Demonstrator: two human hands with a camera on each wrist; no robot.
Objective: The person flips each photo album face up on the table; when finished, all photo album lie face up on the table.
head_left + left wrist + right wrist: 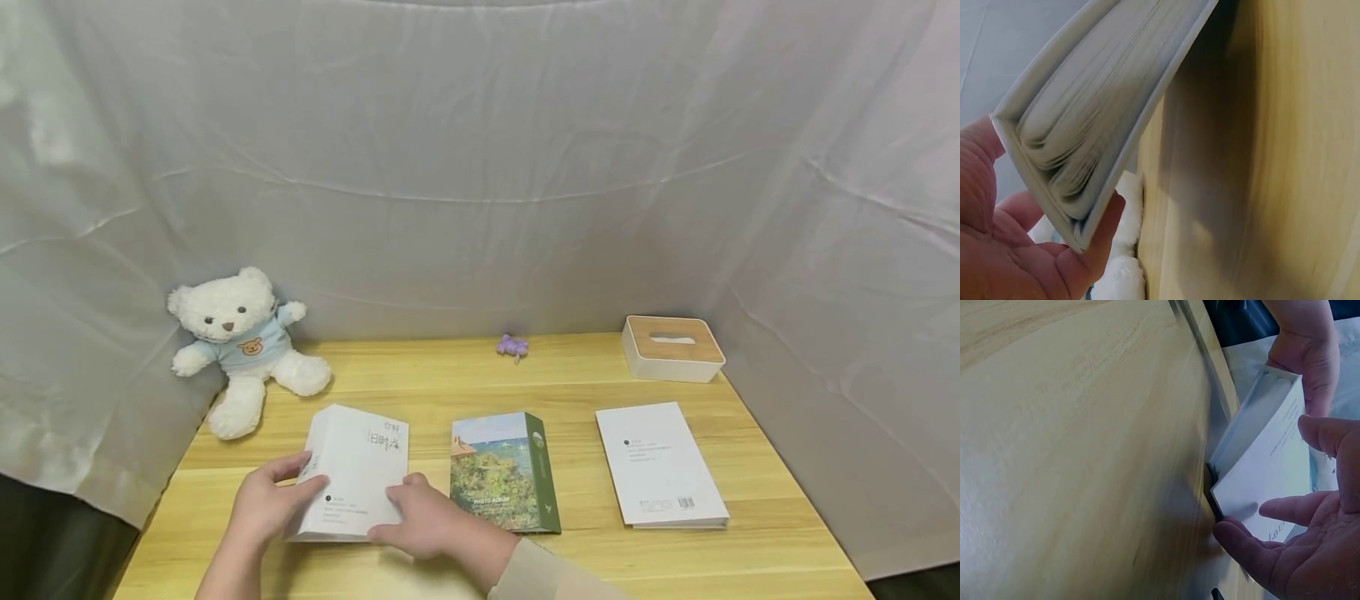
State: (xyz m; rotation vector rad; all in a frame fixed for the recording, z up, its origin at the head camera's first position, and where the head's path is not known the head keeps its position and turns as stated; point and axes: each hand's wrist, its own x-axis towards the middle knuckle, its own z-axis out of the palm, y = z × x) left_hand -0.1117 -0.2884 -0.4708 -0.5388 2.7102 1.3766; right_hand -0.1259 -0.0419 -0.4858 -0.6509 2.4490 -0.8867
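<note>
A white photo album (pixel 360 475) with printed characters lies tilted on the table, its left side raised. My left hand (pixel 268 500) grips it by the spine, thumb over the front cover and fingers at the back. From below, the left wrist view shows its page bundle (pixel 1085 106) between the covers, with the left hand (pixel 1029 244) around the spine. My right hand (pixel 423 517) is at the album's right edge. In the right wrist view the right hand (pixel 1310 531) has its fingers extended, fingertips touching the cover and edge.
A photo album with a painted landscape (pixel 491 475) lies to the right, and another white album (pixel 660 467) farther right. Behind are a white teddy bear (pixel 243 342), a small purple toy (pixel 513 346) and a tissue box (pixel 671 350). Grey curtains (pixel 480 167) enclose the table.
</note>
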